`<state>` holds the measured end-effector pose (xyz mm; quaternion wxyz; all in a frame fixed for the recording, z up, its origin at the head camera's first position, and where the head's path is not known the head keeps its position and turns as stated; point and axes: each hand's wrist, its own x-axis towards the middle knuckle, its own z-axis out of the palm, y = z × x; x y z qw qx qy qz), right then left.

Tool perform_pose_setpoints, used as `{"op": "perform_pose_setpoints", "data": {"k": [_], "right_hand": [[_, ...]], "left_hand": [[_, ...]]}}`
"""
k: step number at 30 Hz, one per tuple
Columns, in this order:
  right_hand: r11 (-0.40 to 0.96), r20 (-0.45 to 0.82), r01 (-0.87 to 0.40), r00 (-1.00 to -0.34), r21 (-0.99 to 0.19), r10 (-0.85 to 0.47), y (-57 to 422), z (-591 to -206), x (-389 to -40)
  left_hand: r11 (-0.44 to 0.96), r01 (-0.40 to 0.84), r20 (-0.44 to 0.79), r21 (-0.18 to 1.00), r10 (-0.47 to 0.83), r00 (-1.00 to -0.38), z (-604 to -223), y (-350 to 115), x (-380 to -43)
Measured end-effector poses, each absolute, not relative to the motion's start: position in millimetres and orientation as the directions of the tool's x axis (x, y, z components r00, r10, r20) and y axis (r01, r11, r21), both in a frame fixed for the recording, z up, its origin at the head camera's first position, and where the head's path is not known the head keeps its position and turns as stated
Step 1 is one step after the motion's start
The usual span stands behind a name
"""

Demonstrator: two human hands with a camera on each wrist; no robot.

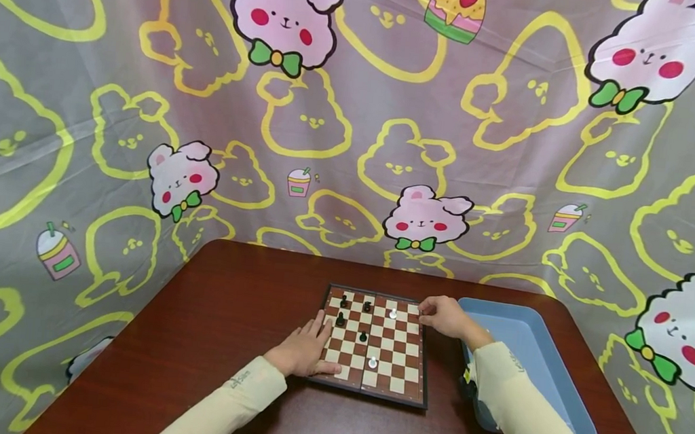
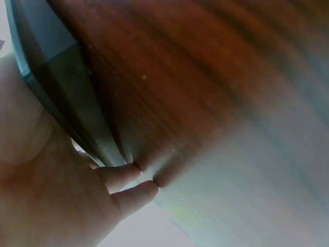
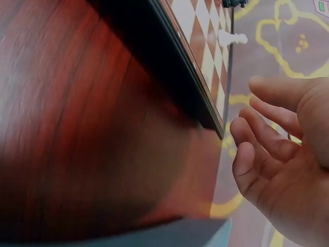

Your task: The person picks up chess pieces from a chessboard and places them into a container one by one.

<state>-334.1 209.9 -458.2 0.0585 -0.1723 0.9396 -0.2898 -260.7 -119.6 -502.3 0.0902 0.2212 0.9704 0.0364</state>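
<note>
- Table (image 1: 217, 316): dark, glossy wood, seen from where I stand as a broad stretch left of the chessboard (image 1: 398, 349), which lies flat on it.
- Left hand (image 1: 303, 350): laid across the chessboard's left edge, fingers spread, thumb reaching over the near-left squares. It grips no piece; in the left wrist view two fingertips appear to meet the table just beside the board.
- Black pieces (image 1: 340, 319): four, all on the chessboard's left half, nearer the left hand than the right.
- Chessboard: between the two hands, right of the left and left of the right. Roughly square, so no long axis stands out; its fold line runs from near edge to far edge.
- White pieces: two, on the board's right half. The near white piece (image 1: 373, 363) sits just right of the fold; the far white piece (image 1: 393, 313) stands upright toward the far edge. The key relation appears sideways: this far piece lies left of the right hand, the nearer hand.
- Right hand (image 1: 446, 317): at the chessboard's far-right corner, fingers loosely bent, nothing visible between them. Whether it touches the rim, I cannot tell.
- Blue tray (image 1: 521, 340): right of the chessboard, partly beneath the right forearm.
</note>
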Motion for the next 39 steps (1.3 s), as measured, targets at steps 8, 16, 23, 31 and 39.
{"op": "perform_pose_setpoints", "data": {"k": [8, 16, 23, 31, 39], "right_hand": [[0.756, -0.001, -0.277, -0.939, -0.592, -0.345, 193, -468, -343], [0.75, -0.019, -0.254, -0.942, -0.61, -0.335, 184, -478, -352], [0.765, -0.019, -0.238, -0.95, -0.599, -0.311, 176, -479, -355], [0.765, -0.027, -0.251, -0.943, -0.592, -0.331, 168, -480, -356], [0.766, 0.011, -0.298, -0.935, -0.57, -0.356, 163, -483, -357]], "left_hand": [[0.897, 0.428, -0.152, 0.108, 0.441, -0.885, -500, -119, -260], [0.893, 0.439, -0.131, 0.096, 0.449, -0.884, -501, -119, -261], [0.897, 0.43, -0.15, 0.105, 0.441, -0.885, -501, -121, -263], [0.897, 0.432, -0.155, 0.097, 0.443, -0.883, -500, -121, -262], [0.896, 0.436, -0.15, 0.09, 0.445, -0.883, -499, -120, -260]]}}
